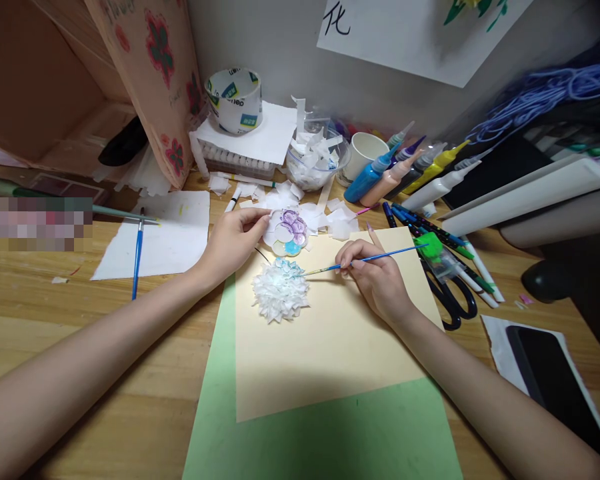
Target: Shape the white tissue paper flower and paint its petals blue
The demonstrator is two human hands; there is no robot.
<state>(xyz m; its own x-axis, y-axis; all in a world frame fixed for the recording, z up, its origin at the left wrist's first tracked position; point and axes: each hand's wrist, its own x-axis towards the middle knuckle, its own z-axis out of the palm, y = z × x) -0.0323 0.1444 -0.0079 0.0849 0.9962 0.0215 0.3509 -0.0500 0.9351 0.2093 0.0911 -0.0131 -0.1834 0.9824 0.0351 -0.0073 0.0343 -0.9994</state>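
In the head view, my right hand (373, 277) is closed round a thin blue paintbrush (380, 256). The brush tip touches the right upper edge of a white ruffled paper flower (280, 293), where some petals are tinted light blue. My left hand (237, 243) pinches the left rim of a small round paint palette (286, 232), just above the flower. Purple and blue paint lie in the palette's wells. Under the flower is a cream sheet (330, 347), which overlaps a green sheet (320, 433).
Behind stand a tape roll (234, 100), a tub of paper scraps (315, 157), a paper cup (364, 157) and several paint bottles (373, 179). Pens and black-handled scissors (453, 303) lie right of the sheets. Another brush (138, 257) rests on white paper (175, 233) at left.
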